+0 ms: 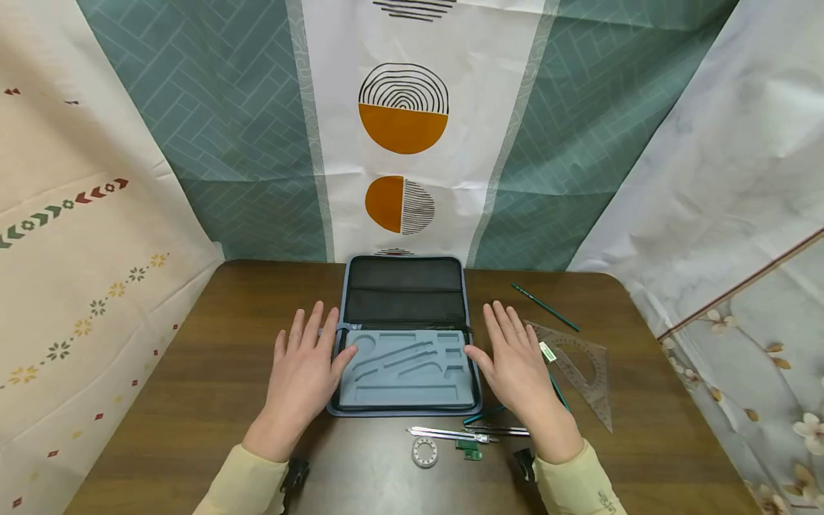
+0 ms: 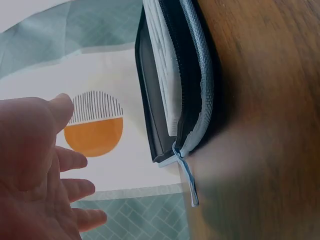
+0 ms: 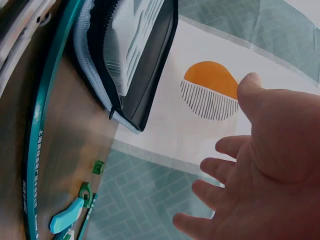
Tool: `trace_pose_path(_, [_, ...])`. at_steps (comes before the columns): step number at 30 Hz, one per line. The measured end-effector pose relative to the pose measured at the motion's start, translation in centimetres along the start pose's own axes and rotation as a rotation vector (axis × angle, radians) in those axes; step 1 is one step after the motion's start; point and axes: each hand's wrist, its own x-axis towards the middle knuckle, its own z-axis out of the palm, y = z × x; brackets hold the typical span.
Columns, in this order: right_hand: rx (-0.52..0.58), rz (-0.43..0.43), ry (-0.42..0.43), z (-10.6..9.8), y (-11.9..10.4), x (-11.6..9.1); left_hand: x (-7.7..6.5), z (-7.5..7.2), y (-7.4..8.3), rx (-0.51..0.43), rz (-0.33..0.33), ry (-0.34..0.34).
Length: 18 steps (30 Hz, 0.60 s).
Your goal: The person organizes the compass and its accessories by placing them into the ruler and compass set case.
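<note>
An unfolded zip case (image 1: 405,304) lies on the table, its black lid leaning back. Inside its base sits a grey-blue moulded insert (image 1: 370,378) with bare recesses of several shapes. My left hand (image 1: 301,375) hovers at the case's left side, fingers straight and holding nothing. On the other side my right hand (image 1: 517,368) is held the same way, fingers extended, palm toward the case. Both wrist views show the spread fingers apart from the zipped edge. A metal compass (image 1: 444,433) lies in front of the case, beside a round white ring-shaped piece (image 1: 424,453).
Right of the case lie a clear set square (image 1: 600,379), a dark green pencil (image 1: 546,307) and a small white-and-green piece (image 1: 547,352). Small green pieces (image 1: 470,449) lie near the compass. The right wrist view shows a turquoise piece (image 3: 66,216). Cloth hangs behind the wooden table (image 1: 270,282).
</note>
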Motion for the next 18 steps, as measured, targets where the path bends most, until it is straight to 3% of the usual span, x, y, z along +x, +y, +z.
trace_pose_path(5, [-0.003,-0.015,-0.022,0.1,0.1,-0.2,-0.4,0.0,-0.3,-0.029,0.008,0.007])
trace_pose_path(13, [0.002,-0.041,-0.085,0.3,0.3,-1.0,-0.7,-0.3,-0.3,-0.108,-0.036,-0.099])
trace_pose_path(18, [0.014,-0.060,-0.131,0.5,0.6,-1.7,-0.8,-0.2,-0.1,-0.108,-0.046,-0.139])
